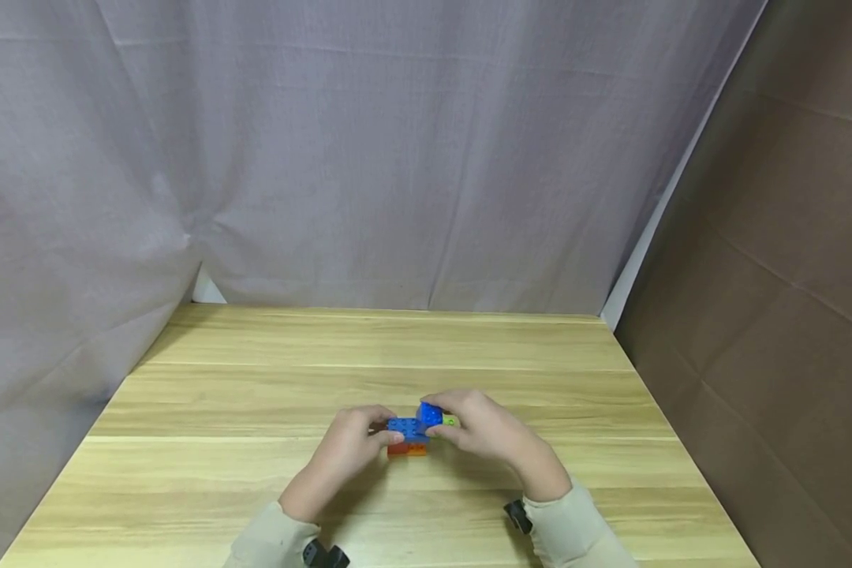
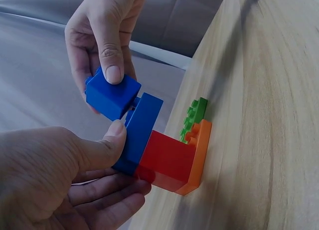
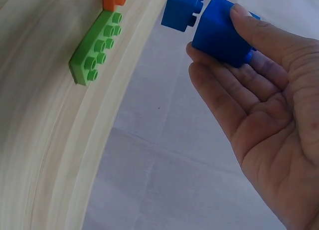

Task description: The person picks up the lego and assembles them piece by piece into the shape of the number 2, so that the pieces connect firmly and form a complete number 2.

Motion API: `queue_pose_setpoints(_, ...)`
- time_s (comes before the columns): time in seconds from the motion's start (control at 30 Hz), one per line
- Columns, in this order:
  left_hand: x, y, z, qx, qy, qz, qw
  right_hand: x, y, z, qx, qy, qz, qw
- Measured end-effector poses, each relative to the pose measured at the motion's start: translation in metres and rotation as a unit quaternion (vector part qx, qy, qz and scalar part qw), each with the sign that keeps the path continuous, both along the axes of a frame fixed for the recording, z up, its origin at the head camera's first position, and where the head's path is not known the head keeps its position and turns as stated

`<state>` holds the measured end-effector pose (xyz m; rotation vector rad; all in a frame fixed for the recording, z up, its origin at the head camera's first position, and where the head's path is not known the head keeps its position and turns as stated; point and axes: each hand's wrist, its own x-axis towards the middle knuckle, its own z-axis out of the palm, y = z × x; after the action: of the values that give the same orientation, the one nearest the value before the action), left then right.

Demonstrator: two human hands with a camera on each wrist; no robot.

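Note:
My right hand (image 1: 486,430) pinches a square blue toy building brick (image 2: 112,95) between thumb and fingers. That brick is tilted close over the studded top of a longer blue brick (image 2: 143,132), near its right end; I cannot tell whether they touch. My left hand (image 1: 348,446) grips the longer blue brick at its left end, thumb on top and fingers below. Under it sits a red brick (image 2: 167,157), which stands on a flat orange brick (image 2: 200,157). A flat green brick (image 3: 94,50) lies low on the table, in line with the orange one.
The bricks stand on a wood-grain table (image 1: 270,379). Grey cloth (image 1: 369,158) hangs behind its far edge, and a brown cloth (image 1: 767,260) hangs along the right side. Dark wrist devices (image 1: 517,516) sit by both sleeves.

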<state>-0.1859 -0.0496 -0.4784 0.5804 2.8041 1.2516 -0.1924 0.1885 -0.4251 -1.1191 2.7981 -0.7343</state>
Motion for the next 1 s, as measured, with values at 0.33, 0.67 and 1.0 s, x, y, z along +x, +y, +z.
queue_pose_setpoints(0.33, -0.001, -0.001, -0.003, 0.011, 0.005, -0.006, 0.9999, 0.001, -0.005, -0.004, 0.009, -0.001, 0.010, 0.9999)
queue_pose_setpoints(0.67, 0.000, 0.000, -0.004, 0.007, 0.013, -0.004, 0.9999, 0.000, -0.008, -0.005, 0.005, -0.017, 0.001, 0.9998)
queue_pose_setpoints(1.0, 0.001, 0.000, -0.004, 0.006, 0.011, -0.001, 0.9999, -0.001, -0.013, -0.006, 0.009, -0.030, -0.010, 0.9995)
